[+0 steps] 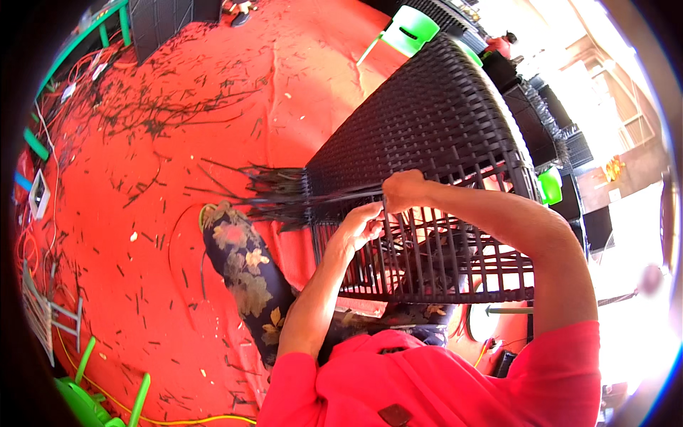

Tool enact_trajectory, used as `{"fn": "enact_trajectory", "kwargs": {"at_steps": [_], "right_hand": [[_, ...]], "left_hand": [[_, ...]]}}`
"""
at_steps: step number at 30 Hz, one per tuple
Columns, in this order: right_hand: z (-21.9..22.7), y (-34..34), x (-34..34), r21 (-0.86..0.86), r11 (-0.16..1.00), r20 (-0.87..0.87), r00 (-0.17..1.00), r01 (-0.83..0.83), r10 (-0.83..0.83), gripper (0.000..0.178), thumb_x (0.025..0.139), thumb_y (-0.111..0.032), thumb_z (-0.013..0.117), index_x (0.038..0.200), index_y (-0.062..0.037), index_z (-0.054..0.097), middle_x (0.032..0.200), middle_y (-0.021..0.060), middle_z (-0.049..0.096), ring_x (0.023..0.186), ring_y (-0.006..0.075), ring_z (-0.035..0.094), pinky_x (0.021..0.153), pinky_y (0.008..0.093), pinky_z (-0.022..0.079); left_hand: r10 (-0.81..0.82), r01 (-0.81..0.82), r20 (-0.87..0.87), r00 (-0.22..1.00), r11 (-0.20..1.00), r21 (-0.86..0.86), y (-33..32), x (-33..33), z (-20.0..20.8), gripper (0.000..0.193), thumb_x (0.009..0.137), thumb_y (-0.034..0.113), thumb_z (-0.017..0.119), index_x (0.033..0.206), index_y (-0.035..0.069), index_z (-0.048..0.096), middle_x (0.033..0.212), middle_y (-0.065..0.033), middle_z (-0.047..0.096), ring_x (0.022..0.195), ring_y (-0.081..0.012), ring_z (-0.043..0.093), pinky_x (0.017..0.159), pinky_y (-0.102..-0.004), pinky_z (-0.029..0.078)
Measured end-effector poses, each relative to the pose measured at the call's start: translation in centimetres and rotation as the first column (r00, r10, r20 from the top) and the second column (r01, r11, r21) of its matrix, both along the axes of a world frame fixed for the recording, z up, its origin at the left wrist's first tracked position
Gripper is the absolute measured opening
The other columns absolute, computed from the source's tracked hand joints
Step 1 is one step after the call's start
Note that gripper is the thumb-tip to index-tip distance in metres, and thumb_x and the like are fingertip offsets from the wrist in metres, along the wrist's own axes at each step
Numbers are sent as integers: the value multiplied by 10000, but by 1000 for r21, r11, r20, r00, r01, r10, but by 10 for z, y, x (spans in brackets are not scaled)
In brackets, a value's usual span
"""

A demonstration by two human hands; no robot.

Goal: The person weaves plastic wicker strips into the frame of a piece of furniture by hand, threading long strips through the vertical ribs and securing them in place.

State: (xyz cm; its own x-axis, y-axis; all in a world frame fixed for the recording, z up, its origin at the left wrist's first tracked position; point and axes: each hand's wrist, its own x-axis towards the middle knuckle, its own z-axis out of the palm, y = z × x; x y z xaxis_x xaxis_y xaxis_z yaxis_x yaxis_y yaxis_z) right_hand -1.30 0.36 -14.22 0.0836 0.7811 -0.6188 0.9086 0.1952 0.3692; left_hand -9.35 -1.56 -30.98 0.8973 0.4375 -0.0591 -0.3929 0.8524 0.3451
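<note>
Weaving seems underway on the dark wicker piece [427, 107] before you, loose strips [277, 186] at its left; your right hand [404, 191] clamps a strand [352, 194], your left hand [361, 224] beside it, grip unclear; next likely calls for an even pull.

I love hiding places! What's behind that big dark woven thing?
Beyond the dark woven panel, a green chair and some red floor show. What its tight weave covers can't be seen.

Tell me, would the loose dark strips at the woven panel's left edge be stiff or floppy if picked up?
The strips are probably springy, as many jut out fairly straight from the panel. They likely bend easily, since similar strips weave over and under there.
</note>
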Motion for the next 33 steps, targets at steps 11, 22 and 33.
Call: {"fn": "enact_trajectory", "kwargs": {"at_steps": [11,22,33], "right_hand": [[-2,-3,-20,-128,906,-24,915,-403,403,221,717,-218,578,873,-87,662,831,110,648,772,252,637,566,400,502],[189,-78,-11,792,565,-371,552,-232,747,333,776,-269,597,1040,-71,557,1046,103,551,963,277,524,826,377,412],[138,-108,58,845,534,-422,643,23,639,500,809,-389,539,1182,-61,477,1214,152,438,1126,316,395,932,428,323]], "left_hand": [[45,22,-289,956,975,222,9,2,-13,126,829,136,564,722,78,534,641,-7,530,517,-105,510,448,-238,404],[63,23,-402,913,978,206,16,-20,-24,119,796,202,625,774,90,589,591,10,519,474,-98,483,425,-238,366],[172,-56,-567,806,975,216,14,-51,-13,149,782,222,649,725,100,584,610,1,537,479,-105,497,430,-232,373]]}}
